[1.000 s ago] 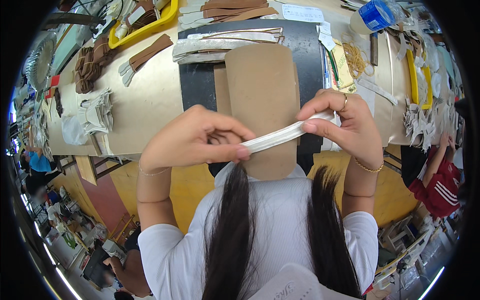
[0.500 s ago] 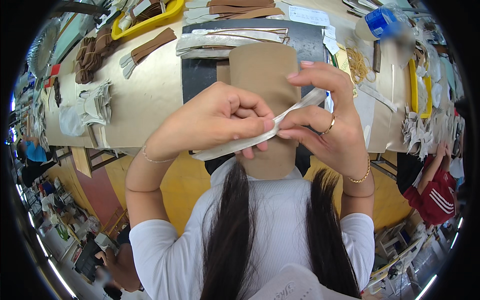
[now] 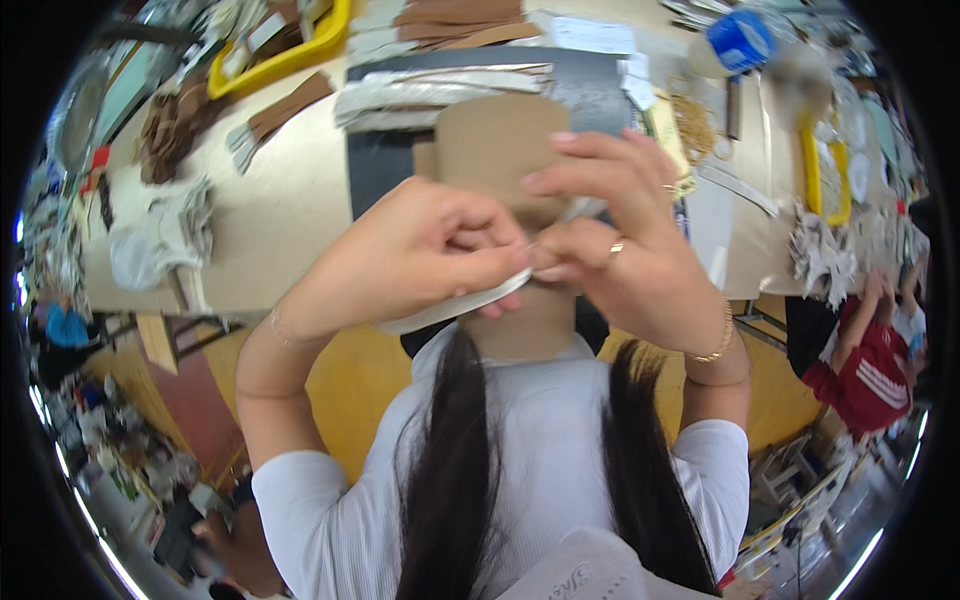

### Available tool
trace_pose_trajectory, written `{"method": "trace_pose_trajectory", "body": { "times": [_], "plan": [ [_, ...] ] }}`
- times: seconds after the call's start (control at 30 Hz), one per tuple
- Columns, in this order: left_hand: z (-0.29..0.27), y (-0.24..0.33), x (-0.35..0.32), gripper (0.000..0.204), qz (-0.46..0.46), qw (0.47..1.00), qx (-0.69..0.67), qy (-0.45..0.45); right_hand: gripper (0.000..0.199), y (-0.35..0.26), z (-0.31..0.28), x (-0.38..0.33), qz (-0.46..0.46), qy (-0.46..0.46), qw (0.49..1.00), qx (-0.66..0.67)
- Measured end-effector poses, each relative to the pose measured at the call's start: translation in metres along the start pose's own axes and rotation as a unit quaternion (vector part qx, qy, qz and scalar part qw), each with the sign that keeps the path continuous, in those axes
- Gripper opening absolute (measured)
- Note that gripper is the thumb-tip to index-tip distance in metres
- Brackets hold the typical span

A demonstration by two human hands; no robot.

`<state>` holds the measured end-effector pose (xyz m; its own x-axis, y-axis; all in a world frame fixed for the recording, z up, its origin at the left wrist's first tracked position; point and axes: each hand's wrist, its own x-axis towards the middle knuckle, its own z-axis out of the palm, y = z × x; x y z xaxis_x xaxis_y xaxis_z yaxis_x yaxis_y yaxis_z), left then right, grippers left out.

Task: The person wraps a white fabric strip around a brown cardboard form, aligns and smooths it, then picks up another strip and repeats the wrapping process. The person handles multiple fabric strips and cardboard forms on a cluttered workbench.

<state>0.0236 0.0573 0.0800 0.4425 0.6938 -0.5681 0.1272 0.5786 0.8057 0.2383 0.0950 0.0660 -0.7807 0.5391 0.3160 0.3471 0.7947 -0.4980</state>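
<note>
Head view: white strip [image 3: 460, 306] pinched in left hand [image 3: 425, 245]

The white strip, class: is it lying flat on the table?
No, the white strip is held off the table, pinched in the fingers of the left hand and the right hand.

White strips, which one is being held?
The white strip pinched between the left hand and right hand. It alone is gripped; the pale strips lie across the dark mat, touched by neither.
</note>
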Motion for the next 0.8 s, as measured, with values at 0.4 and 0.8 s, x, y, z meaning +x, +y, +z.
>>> {"method": "trace_pose_trajectory", "body": {
  "times": [0.4,0.8],
  "plan": [
    [0.006,0.006,0.001,0.019,0.020,0.998,-0.029,0.049,0.013,0.016,0.008,-0.003,-0.113,0.144,0.982,-0.045],
    [0.006,0.010,0.001,0.016,0.041,0.997,0.012,0.060,0.005,0.019,0.026,0.001,-0.180,0.202,0.962,-0.033]
  ]
}}
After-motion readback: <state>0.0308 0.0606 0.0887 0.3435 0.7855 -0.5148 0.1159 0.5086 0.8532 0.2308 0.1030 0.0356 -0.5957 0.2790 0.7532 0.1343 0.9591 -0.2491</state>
